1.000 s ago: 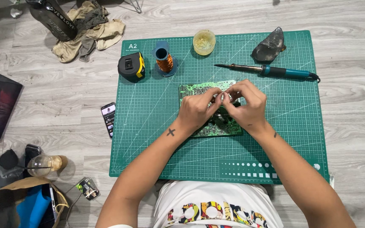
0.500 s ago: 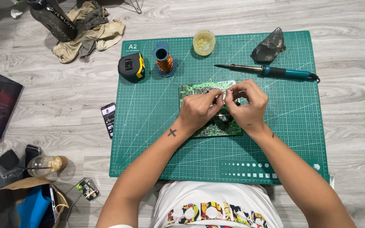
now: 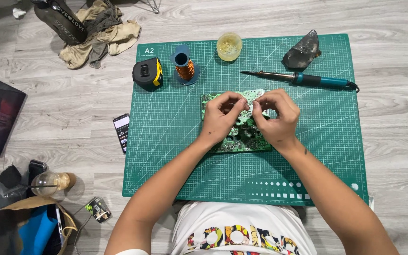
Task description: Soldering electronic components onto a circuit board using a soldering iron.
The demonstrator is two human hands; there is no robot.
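Note:
A green circuit board (image 3: 242, 137) lies in the middle of a green cutting mat (image 3: 166, 141). Both hands rest over it. My left hand (image 3: 221, 119) has its fingers curled, pinching at something small near the board's top edge. My right hand (image 3: 276, 117) mirrors it, fingertips pinched close to the left hand's. What sits between the fingertips is too small to make out. Much of the board is hidden under the hands.
On the mat's far side lie a soldering iron (image 3: 303, 79), a copper wire spool (image 3: 184, 66), a tape measure (image 3: 147, 74), a small yellowish pot (image 3: 229, 46) and a dark lump (image 3: 301, 51). A phone (image 3: 122, 131), bulb (image 3: 48, 183), bags and rags lie on the wooden floor to the left.
The right hand has shifted slightly up and right, opening a small gap between the two hands' fingertips. The board has not moved.

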